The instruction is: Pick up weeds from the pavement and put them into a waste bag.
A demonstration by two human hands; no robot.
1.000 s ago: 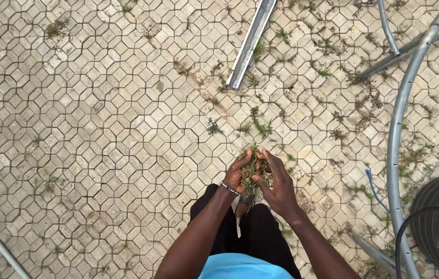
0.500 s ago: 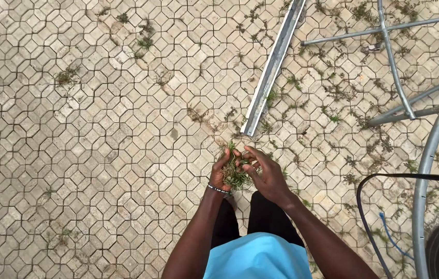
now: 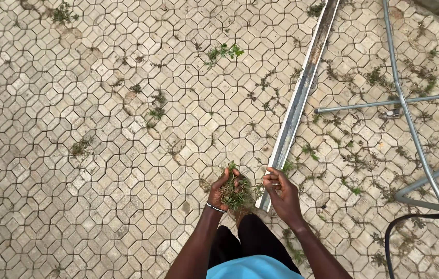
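Pulled weeds cupped in 1 hand over paving

The left hand (image 3: 223, 189) is curled around a clump of weeds (image 3: 237, 193); the right hand (image 3: 283, 194), just beside it, holds nothing, fingers loosely bent. A grey metal channel (image 3: 298, 106) lies on the paving (image 3: 100, 155) just beyond both hands.

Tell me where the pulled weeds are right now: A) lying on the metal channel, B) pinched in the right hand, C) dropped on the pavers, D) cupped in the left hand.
D: the clump of weeds sits in the left hand, while the right hand is apart beside it.
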